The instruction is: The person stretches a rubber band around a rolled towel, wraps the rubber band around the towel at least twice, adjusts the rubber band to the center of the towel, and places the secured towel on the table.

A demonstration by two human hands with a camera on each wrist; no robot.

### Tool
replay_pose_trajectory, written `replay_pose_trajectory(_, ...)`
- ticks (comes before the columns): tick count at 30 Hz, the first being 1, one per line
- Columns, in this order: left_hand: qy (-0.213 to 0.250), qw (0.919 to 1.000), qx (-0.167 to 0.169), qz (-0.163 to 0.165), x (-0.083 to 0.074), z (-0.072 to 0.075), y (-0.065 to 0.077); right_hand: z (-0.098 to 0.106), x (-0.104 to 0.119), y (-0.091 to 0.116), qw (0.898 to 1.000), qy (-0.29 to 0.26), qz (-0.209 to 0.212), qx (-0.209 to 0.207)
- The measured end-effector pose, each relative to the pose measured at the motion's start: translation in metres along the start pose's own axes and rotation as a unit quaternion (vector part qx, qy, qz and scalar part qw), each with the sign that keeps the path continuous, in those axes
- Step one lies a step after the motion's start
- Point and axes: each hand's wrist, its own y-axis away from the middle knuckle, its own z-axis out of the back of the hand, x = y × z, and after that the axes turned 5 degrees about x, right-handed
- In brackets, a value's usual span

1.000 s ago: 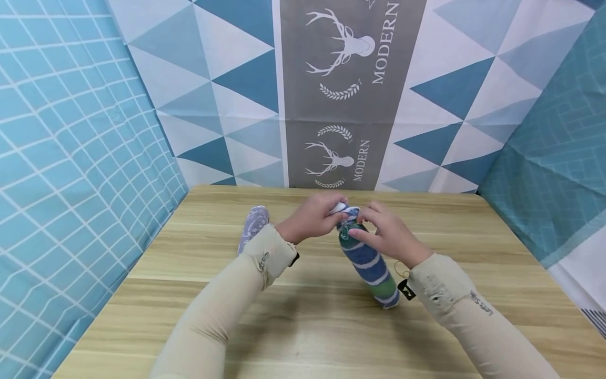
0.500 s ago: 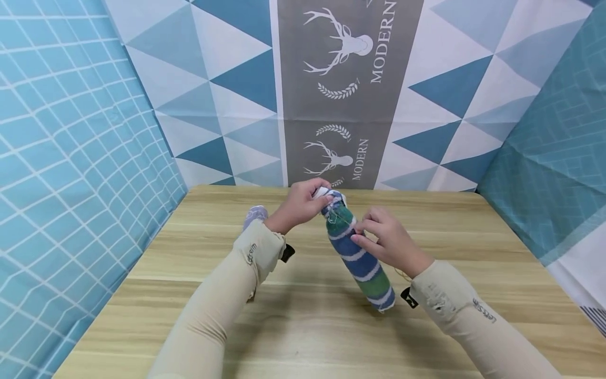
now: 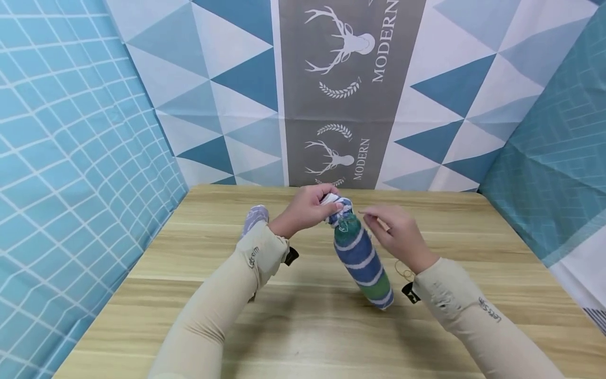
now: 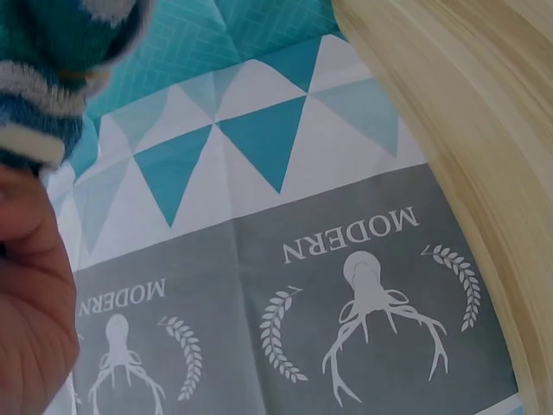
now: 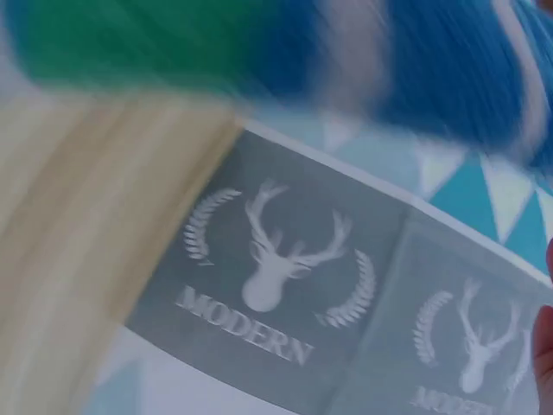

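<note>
A plump striped sock in blue, white and green leans over the table, its lower end near the tabletop. What fills it is hidden. My left hand grips its gathered top, thumb in front. In the left wrist view, the left hand shows below the bunched sock. My right hand is just right of the sock's neck, thumb and fingertips drawn together on what looks like a thin strand, too fine to identify. The right wrist view shows the sock blurred and only an edge of the right fingers.
A greyish-purple patterned sock lies on the wooden table, partly behind the left sleeve. Thin yellowish loops show beside the right cuff. Patterned cloths hang behind the table and at both sides.
My right hand has moved away from the sock's neck, down along its side, then back up to the right. My left hand shifted left, then slightly right, keeping its grip on the top.
</note>
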Motion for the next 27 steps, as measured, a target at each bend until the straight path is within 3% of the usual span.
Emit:
replay_pose_trajectory(7,0.027,0.9957,0.066,-0.060,-0.0009,0.0010,0.0023,0.0056,-0.0028,-0.0108,0.998,0.007,0.050,0.037)
replay_pose_trajectory(12,0.039,0.9928,0.088,-0.070,0.0001,0.0012,0.0022,0.0037,-0.0034,-0.0093,0.998,0.000,0.051,0.028)
replay_pose_trajectory(19,0.045,0.9909,0.094,-0.085,-0.0015,0.0006,0.0023,0.0020,-0.0055,-0.0094,0.996,-0.010,0.083,0.012)
replay_pose_trajectory(27,0.047,0.9812,0.091,-0.164,0.0036,-0.0013,0.0016,0.0038,-0.0047,-0.0085,0.995,-0.035,0.081,0.040)
